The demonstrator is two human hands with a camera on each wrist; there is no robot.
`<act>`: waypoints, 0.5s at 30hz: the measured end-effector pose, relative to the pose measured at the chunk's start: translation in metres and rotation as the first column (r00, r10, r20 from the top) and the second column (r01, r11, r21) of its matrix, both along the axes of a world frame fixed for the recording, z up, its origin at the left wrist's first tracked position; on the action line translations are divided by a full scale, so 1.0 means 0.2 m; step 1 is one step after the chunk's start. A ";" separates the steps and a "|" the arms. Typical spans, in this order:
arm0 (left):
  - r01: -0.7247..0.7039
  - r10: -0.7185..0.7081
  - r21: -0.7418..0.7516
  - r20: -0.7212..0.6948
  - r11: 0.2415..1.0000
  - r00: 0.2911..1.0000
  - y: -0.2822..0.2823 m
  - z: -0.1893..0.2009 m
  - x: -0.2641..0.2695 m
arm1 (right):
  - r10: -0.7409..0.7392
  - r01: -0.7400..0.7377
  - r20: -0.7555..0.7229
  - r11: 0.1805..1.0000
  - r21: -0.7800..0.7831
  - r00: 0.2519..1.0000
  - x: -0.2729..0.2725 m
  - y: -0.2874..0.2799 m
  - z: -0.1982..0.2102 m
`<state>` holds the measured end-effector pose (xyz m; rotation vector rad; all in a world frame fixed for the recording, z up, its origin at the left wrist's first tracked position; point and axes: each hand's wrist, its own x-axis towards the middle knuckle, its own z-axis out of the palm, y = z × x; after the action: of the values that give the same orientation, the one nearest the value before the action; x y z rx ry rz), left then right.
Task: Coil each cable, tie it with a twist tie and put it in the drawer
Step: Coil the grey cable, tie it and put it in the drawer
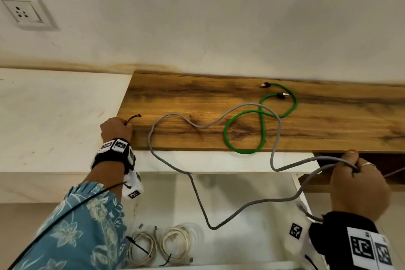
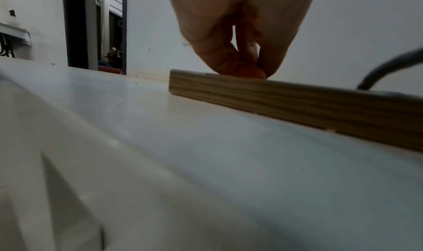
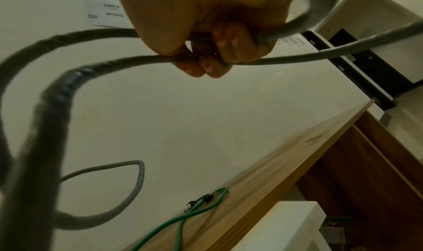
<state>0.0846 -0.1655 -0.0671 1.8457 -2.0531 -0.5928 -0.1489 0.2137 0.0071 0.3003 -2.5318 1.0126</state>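
Grey cable sprawls rightward along the wooden shelf, gathered strands clenched in the right hand over the open drawer, while the left hand pinches the black twist tie at the shelf's left end.

white wall with socket behind wooden top.

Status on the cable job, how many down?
Done: two white coils, tied, lie in the open drawer. In hand: the right hand grips loops of the grey cable, mostly uncoiled; the left hand pinches a twist tie at the wooden board. Left: green cable, loose on the board.
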 end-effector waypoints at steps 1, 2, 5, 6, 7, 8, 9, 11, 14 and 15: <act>0.004 -0.004 0.002 0.000 1.000 1.000 0.00 0.00 0.01 | -0.008 0.008 0.012 1.000 0.007 1.000 0.00 0.00 -0.01; 0.012 -0.012 -0.002 0.001 1.000 1.000 0.00 0.00 0.01 | -0.013 0.012 0.020 1.000 0.021 1.000 -0.01 0.00 -0.01; 0.012 -0.012 -0.010 -0.002 1.000 1.000 0.01 -0.01 0.00 | -0.022 0.021 0.029 0.998 0.064 0.999 0.01 -0.03 -0.03; 0.008 -0.008 -0.009 -0.014 1.000 1.000 0.01 -0.01 0.00 | -0.022 0.020 0.026 0.997 0.073 0.999 0.01 -0.04 -0.03; 0.007 -0.007 -0.011 -0.025 1.000 1.000 0.01 -0.01 -0.01 | -0.021 0.019 0.025 0.997 0.081 0.999 0.01 -0.05 -0.03; 0.012 -0.013 -0.012 -0.029 1.000 0.999 0.01 -0.01 -0.01 | -0.018 0.016 0.027 0.996 0.090 0.999 0.02 -0.05 -0.03; 0.029 -0.029 -0.014 -0.019 0.999 0.999 0.01 0.00 -0.02 | -0.014 0.011 0.028 0.995 0.100 1.000 0.02 -0.06 -0.03; 0.063 -0.063 -0.010 0.021 0.998 0.998 0.01 0.00 -0.02 | -0.009 0.005 0.035 0.994 0.107 0.999 0.03 -0.06 -0.01; 0.061 -0.062 0.005 0.026 0.998 0.998 0.02 0.01 0.00 | -0.006 -0.001 0.069 0.995 0.098 0.998 0.04 -0.06 0.01; 0.057 -0.057 0.008 0.023 0.998 0.998 0.04 0.02 0.00 | -0.006 -0.001 0.073 0.995 0.097 0.997 0.04 -0.06 0.02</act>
<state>0.0855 -0.1581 -0.0622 1.8117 -2.1271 -0.5969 -0.1404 0.2022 0.0112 0.2928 -2.6516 0.9172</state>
